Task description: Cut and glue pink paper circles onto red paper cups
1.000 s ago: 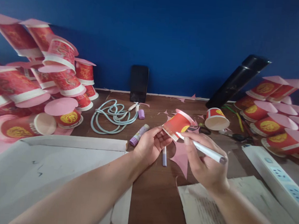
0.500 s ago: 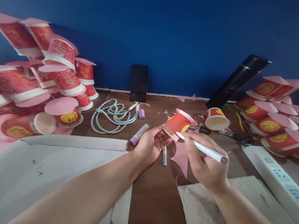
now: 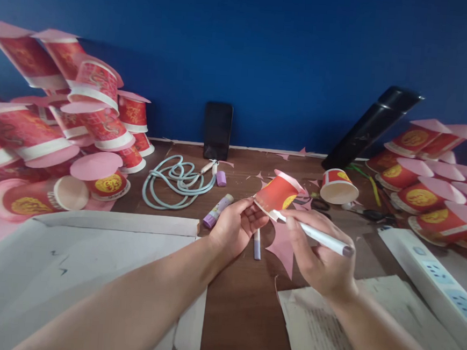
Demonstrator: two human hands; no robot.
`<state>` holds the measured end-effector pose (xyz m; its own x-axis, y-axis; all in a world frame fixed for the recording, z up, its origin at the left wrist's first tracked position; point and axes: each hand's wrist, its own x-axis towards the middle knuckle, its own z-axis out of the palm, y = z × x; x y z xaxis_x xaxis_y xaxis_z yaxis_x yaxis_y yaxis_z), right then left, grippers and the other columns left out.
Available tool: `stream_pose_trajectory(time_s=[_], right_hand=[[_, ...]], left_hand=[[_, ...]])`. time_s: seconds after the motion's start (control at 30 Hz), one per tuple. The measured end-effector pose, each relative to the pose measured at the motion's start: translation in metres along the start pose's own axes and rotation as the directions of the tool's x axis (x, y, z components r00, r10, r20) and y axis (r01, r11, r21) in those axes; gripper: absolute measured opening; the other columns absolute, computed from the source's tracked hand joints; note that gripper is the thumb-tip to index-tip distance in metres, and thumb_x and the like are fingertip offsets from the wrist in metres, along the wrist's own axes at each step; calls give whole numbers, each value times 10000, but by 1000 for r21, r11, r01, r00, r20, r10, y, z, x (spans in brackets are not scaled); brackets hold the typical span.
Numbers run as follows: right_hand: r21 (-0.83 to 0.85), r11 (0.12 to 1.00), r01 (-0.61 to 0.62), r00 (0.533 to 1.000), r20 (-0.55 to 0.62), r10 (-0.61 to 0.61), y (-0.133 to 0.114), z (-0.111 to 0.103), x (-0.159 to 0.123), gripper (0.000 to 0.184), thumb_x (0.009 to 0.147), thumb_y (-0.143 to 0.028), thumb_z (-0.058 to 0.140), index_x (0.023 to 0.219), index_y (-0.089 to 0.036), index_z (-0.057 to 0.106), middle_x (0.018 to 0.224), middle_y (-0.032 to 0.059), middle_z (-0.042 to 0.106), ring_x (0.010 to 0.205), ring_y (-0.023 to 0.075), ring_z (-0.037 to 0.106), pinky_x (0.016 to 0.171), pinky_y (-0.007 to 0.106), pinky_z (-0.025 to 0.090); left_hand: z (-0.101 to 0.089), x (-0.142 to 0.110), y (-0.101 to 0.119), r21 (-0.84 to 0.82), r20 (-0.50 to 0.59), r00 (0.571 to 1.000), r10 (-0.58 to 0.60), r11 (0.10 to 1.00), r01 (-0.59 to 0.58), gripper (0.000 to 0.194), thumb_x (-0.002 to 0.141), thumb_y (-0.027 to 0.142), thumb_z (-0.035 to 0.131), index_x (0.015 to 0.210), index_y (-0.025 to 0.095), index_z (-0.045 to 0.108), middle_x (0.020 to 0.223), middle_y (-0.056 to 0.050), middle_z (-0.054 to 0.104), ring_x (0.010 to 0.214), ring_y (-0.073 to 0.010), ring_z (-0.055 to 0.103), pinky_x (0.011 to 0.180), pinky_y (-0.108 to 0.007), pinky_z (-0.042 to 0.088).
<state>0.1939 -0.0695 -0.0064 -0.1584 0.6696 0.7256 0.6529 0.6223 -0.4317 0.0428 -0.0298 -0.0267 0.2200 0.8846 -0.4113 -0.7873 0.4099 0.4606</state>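
My left hand point(image 3: 235, 225) grips a red paper cup point(image 3: 277, 193) with a pink paper disc on its far end, held tilted above the brown table point(image 3: 240, 299). My right hand point(image 3: 319, 253) pinches a white pen point(image 3: 317, 235) whose tip touches the cup's white rim. A pink paper scrap point(image 3: 283, 246) lies under my hands, and a small pen cap point(image 3: 257, 245) lies beside it. A purple glue stick point(image 3: 217, 210) lies just left of my left hand.
Piles of red cups with pink discs fill the left point(image 3: 59, 123) and right point(image 3: 427, 179) sides. An open cup point(image 3: 338, 186), scissors point(image 3: 366, 211), a coiled cable point(image 3: 176, 178), a phone point(image 3: 217, 129), a black bottle point(image 3: 370, 126), a power strip point(image 3: 432, 271), printed papers point(image 3: 319, 322) and cardboard point(image 3: 89, 255) surround me.
The pen tip has shifted slightly along the cup's rim; otherwise both hands and the cup stay in place.
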Motion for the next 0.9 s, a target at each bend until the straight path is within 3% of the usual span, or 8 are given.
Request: stream_pose_trajectory(time_s=[0.07,0.23,0.37,0.47,0.67,0.9], right_hand=[[3,1000,17,1000,14,-17,-1,0,0,192,821,-104,618,993,-166,679,920,44,729,847,164,674,808,297,520],[-25,1000,10,996,-84,-12,0,1,1,176,824,-109,614,983,-153,677,902,67,726,829,175,675,752,294,530],[14,1000,9,999,32,-10,0,1,0,173,830,-127,608,980,-183,673,895,40,724,803,174,676,737,303,535],[32,999,20,998,57,-22,0,1,-1,205,823,-120,613,1010,-185,667,915,39,725,829,179,682,749,307,537],[-17,999,33,999,-12,-33,0,2,1,206,823,-108,614,1008,-179,670,939,53,735,861,190,684,811,332,534],[-40,999,-21,995,-101,17,1,3,1,204,815,-115,636,1009,-159,682,920,70,732,819,178,681,759,308,548]], left_hand=[[0,0,0,-2,1,1000,1,1000,-1,193,882,120,493,745,105,628,677,-41,635,593,-93,626,572,-193,544],[1,-1,0,1,-12,1000,-1,1000,1,196,882,116,489,746,104,629,678,-45,638,598,-96,626,562,-192,539],[1,-1,0,3,8,1000,1,1000,-1,198,879,118,494,739,104,633,680,-46,640,600,-96,623,570,-194,537],[0,0,0,6,18,1000,7,1000,-7,201,878,125,499,734,105,637,687,-48,645,612,-99,626,584,-198,538],[1,-2,-1,29,23,1000,12,1000,-12,202,874,122,501,734,104,647,701,-63,659,636,-117,634,608,-226,543],[1,-4,-1,52,54,998,25,998,-28,208,889,131,484,767,96,649,704,-65,663,641,-122,648,606,-229,548]])
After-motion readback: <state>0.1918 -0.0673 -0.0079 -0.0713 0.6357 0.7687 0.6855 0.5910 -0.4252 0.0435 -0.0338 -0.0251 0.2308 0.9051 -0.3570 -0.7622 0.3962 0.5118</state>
